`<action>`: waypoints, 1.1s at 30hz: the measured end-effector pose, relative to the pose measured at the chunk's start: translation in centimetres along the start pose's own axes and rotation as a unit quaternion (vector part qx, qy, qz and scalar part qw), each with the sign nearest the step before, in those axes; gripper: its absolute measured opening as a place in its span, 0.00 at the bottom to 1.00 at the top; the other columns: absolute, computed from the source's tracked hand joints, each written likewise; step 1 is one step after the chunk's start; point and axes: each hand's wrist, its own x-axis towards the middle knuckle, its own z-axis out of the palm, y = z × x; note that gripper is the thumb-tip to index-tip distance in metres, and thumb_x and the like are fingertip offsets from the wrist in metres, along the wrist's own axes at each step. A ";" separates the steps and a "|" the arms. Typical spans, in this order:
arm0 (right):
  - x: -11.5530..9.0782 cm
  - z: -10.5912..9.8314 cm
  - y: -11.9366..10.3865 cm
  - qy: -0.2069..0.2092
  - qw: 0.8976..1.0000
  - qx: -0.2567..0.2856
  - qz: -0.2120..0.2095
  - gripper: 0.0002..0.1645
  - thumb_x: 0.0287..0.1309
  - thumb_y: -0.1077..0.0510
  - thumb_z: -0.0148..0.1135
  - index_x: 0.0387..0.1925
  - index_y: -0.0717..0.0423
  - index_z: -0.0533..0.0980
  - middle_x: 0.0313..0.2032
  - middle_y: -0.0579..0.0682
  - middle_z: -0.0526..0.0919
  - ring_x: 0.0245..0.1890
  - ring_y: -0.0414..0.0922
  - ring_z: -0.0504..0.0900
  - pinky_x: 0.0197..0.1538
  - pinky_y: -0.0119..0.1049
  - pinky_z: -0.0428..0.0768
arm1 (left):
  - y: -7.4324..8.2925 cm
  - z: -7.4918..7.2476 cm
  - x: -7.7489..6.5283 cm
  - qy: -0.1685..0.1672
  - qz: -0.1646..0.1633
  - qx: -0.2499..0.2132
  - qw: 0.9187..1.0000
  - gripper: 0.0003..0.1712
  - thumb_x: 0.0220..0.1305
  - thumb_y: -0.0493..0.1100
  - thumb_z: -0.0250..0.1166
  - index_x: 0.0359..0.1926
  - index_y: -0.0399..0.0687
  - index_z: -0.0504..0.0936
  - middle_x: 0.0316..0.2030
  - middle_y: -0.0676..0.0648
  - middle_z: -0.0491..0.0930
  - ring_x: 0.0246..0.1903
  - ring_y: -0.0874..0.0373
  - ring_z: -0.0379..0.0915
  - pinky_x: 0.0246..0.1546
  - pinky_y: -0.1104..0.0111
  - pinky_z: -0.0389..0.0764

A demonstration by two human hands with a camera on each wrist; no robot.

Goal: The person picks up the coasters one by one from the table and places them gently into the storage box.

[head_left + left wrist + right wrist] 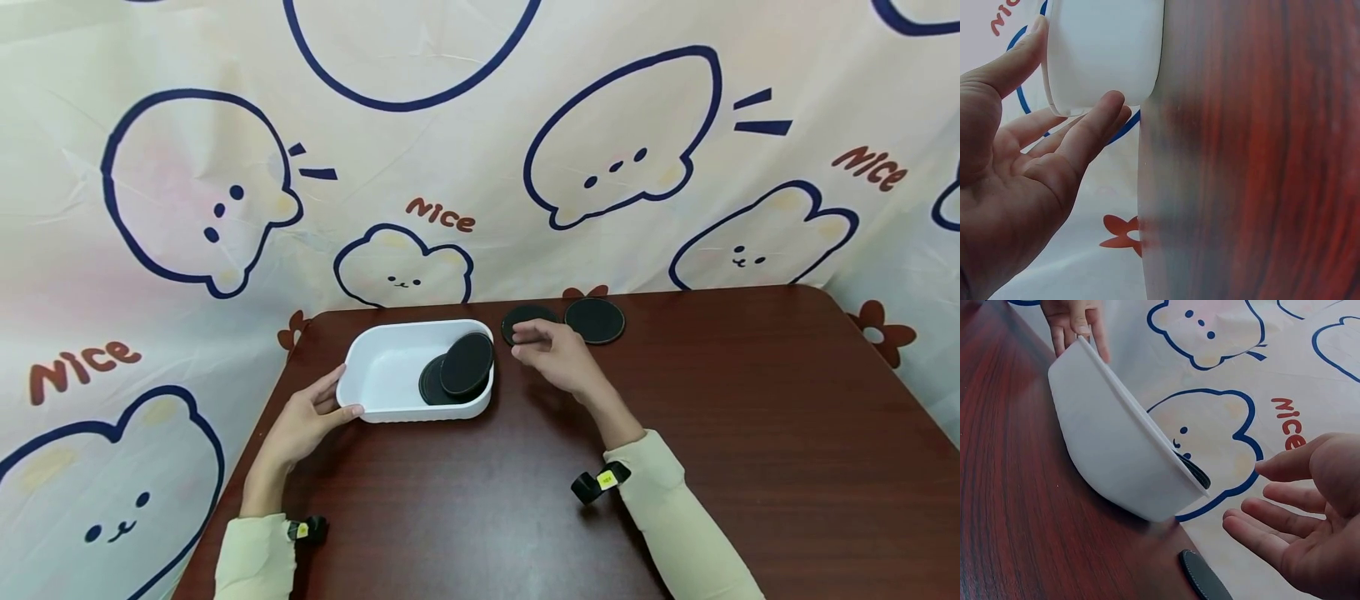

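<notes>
Tub point(420, 415) — white, long, round-cornered — is at the back left of the dark brown table point(712, 458), its base out of sight from above and most of it cut off in the left wrist view. Within, at its right end, a tilted black disc point(467, 363) partly hides a lower disc point(429, 385). The left hand point(303, 421) grips its left end — several fingertips hidden. The right hand point(558, 358), fingers loosely extended, partly covers a third disc point(528, 314) beside a fourth disc point(595, 321).
</notes>
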 end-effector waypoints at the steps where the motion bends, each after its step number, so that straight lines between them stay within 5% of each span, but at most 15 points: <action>1: 0.0 0.0 0.0 -0.002 1.000 0.004 0.001 0.25 0.73 0.57 0.67 0.69 0.54 0.79 0.65 0.63 0.84 0.63 0.54 0.88 0.66 0.53 0.86 | 0.0 0.0 0.0 0.000 -0.001 -0.001 1.000 0.53 0.71 0.48 0.74 0.86 0.42 0.54 0.78 0.28 0.65 0.72 0.31 0.71 0.62 0.53 0.79; 14: 0.5 1.0 0.4 -0.032 0.997 0.075 0.012 0.30 0.74 0.60 0.64 0.72 0.65 0.73 0.67 0.67 0.80 0.64 0.59 0.85 0.64 0.53 0.87 | 0.0 0.1 -0.1 0.001 -0.008 -0.001 1.000 0.52 0.72 0.47 0.74 0.85 0.42 0.54 0.78 0.28 0.64 0.73 0.31 0.71 0.62 0.53 0.79; 22: 1.0 2.2 0.9 -0.027 0.989 0.142 0.028 0.33 0.74 0.62 0.65 0.76 0.64 0.70 0.68 0.64 0.81 0.67 0.57 0.84 0.66 0.49 0.86 | 0.0 0.1 -0.2 0.001 -0.006 0.004 1.000 0.52 0.72 0.46 0.73 0.85 0.41 0.54 0.78 0.28 0.64 0.72 0.31 0.71 0.62 0.53 0.79; 28: 1.1 2.7 0.6 -0.032 0.992 0.119 0.011 0.33 0.74 0.60 0.66 0.75 0.60 0.71 0.69 0.62 0.81 0.68 0.56 0.83 0.65 0.44 0.86 | -0.1 0.0 -0.1 0.000 0.000 0.002 1.000 0.53 0.71 0.48 0.74 0.85 0.41 0.54 0.79 0.28 0.64 0.73 0.31 0.71 0.62 0.54 0.80; 33: 1.1 2.8 0.1 -0.035 0.992 0.121 0.001 0.33 0.74 0.59 0.66 0.76 0.60 0.70 0.70 0.63 0.79 0.68 0.56 0.83 0.67 0.49 0.85 | 0.0 0.0 0.0 -0.001 0.001 -0.001 1.000 0.52 0.72 0.48 0.74 0.85 0.41 0.54 0.79 0.29 0.64 0.73 0.31 0.71 0.62 0.55 0.80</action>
